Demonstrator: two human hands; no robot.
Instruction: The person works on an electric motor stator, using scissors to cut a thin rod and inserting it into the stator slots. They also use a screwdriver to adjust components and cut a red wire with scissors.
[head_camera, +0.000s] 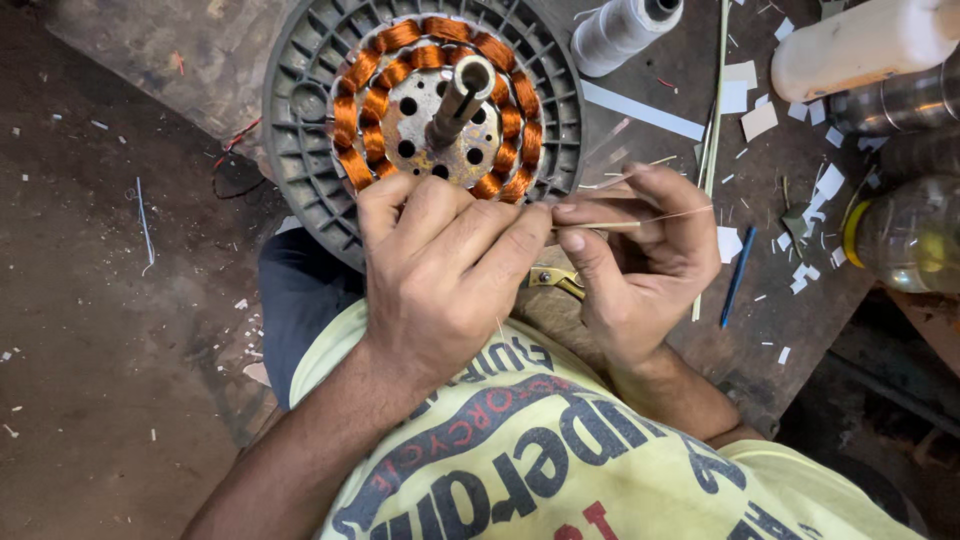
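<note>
Head view looks down on a round grey ribbed motor stator with copper-orange wire coils (425, 95) wound around a steel shaft, standing at the near edge of a dark, littered desk (690, 85). The left hand (440, 265) rests on the stator's near rim, its grip closed with fingertips pinched at the coils. The right hand (640, 250), just right of it, has its grip closed on a thin pale sliver of stick (615, 225) that runs left toward the coils.

The sliver looks brittle; pushed at an angle, it could snap or slip and scrape the enamel off the copper. The two hands touch at the fingertips, so a slip could jab a finger. A white thread spool (620, 30) and clear plastic bottles (905, 235) lie far right, well apart.
</note>
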